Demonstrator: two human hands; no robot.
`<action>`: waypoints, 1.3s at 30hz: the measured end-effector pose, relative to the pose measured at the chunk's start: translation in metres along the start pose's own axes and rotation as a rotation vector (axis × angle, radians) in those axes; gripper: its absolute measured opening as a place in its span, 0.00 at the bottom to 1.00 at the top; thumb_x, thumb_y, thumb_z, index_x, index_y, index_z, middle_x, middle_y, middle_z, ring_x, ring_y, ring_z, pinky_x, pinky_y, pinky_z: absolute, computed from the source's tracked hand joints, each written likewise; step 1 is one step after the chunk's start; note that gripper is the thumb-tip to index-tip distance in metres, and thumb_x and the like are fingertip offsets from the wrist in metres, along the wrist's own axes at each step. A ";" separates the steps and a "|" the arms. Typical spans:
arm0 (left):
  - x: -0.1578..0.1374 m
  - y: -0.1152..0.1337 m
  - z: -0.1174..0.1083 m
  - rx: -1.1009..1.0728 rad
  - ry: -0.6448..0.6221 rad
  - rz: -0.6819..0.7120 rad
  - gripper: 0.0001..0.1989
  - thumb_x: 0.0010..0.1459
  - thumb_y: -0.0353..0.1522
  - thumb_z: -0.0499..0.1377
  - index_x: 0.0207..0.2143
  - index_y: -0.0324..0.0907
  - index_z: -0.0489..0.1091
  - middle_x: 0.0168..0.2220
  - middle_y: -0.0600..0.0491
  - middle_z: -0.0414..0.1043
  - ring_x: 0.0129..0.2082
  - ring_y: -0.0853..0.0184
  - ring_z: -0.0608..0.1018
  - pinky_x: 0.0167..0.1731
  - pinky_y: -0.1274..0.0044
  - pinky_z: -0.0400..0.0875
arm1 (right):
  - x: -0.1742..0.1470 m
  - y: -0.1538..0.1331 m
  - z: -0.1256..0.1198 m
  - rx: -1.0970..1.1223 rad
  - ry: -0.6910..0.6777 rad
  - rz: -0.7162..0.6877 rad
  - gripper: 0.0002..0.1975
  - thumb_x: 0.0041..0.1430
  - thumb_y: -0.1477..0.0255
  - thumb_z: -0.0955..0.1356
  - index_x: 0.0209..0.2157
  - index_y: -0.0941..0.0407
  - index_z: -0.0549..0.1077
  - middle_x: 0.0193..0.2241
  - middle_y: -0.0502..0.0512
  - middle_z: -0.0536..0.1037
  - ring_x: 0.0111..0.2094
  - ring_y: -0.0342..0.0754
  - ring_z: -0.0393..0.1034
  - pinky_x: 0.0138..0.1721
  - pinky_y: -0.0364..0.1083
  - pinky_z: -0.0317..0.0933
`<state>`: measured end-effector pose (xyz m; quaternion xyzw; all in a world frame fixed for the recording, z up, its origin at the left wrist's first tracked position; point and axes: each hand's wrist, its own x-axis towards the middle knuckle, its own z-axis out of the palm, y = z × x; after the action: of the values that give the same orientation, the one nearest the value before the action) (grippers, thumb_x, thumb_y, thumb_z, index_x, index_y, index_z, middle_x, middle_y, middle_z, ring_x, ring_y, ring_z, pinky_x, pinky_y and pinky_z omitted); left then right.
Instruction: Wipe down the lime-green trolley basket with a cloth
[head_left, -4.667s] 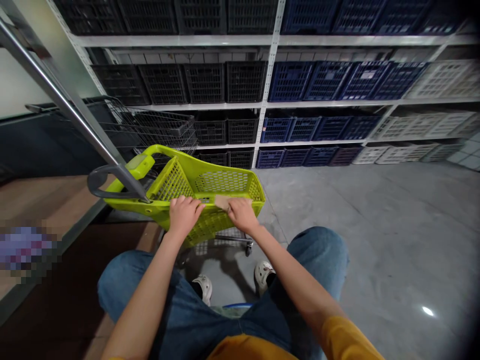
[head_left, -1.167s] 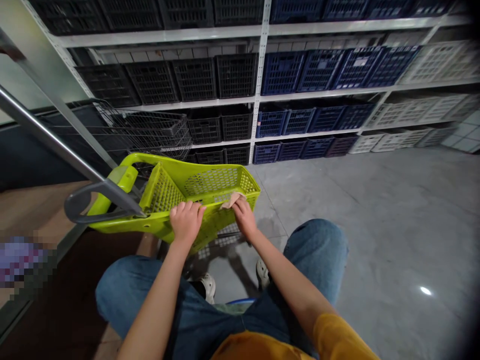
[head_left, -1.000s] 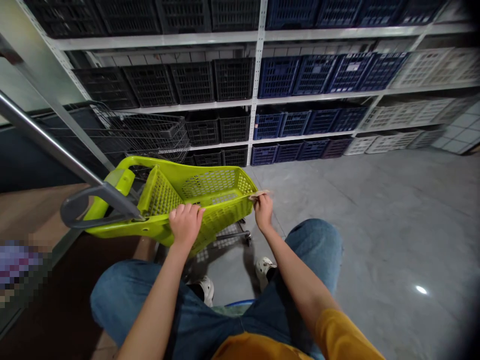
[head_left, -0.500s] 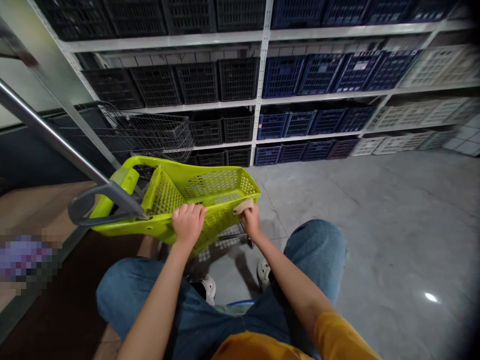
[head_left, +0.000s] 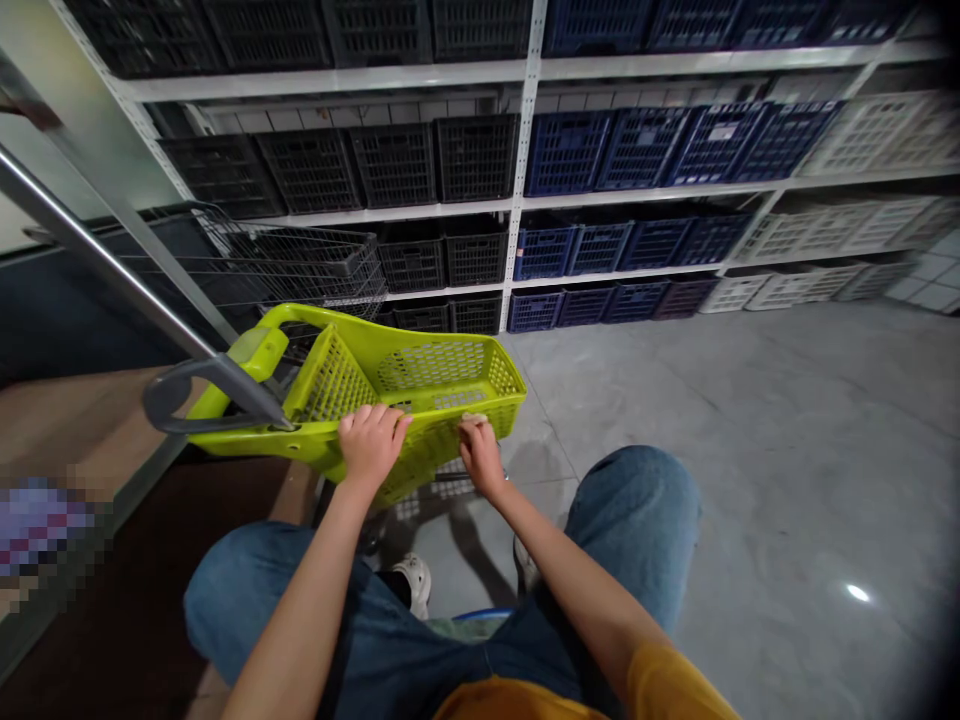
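Observation:
A lime-green plastic shopping cart basket with perforated walls stands in front of my knees. My left hand is closed over its near rim, fingers curled to the inner side. Further right, my right hand presses against the outer near wall, just below the rim. It is closed on a pale cloth, of which only a small edge shows above the fingers. A grey handle piece with a metal tube is at the cart's left end.
Metal shelving holds rows of black crates, blue crates and white crates. A dark wire cart stands behind the green one. At left is a brown ledge with a blurred item. Grey floor extends right.
My right hand has slid left along the near side with the cloth, away from the right corner. The left hand keeps its hold, and the cart has shifted slightly in view.

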<state>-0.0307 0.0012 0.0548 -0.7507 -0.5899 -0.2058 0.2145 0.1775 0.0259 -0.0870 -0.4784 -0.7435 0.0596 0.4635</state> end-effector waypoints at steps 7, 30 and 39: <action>0.013 0.011 0.007 -0.022 0.001 0.014 0.18 0.67 0.45 0.50 0.37 0.46 0.75 0.35 0.47 0.76 0.39 0.57 0.71 0.40 0.65 0.53 | 0.011 0.023 -0.017 -0.061 0.130 0.053 0.15 0.62 0.76 0.61 0.49 0.55 0.71 0.48 0.61 0.70 0.50 0.54 0.63 0.52 0.52 0.61; 0.002 0.017 0.003 0.014 0.051 -0.020 0.17 0.67 0.44 0.51 0.35 0.45 0.74 0.33 0.49 0.76 0.37 0.57 0.71 0.39 0.66 0.54 | -0.003 0.048 0.000 0.072 0.287 0.282 0.09 0.54 0.78 0.61 0.36 0.54 0.67 0.41 0.57 0.69 0.47 0.52 0.61 0.51 0.52 0.57; 0.001 0.015 0.007 0.037 0.058 -0.019 0.17 0.67 0.44 0.51 0.36 0.46 0.74 0.32 0.49 0.76 0.37 0.57 0.70 0.39 0.65 0.53 | 0.015 0.081 -0.021 0.090 0.540 0.542 0.07 0.51 0.77 0.61 0.33 0.54 0.66 0.34 0.54 0.69 0.41 0.50 0.63 0.47 0.48 0.59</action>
<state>-0.0151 0.0032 0.0482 -0.7348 -0.5942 -0.2183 0.2435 0.2446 0.0736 -0.1086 -0.6353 -0.4381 0.0843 0.6304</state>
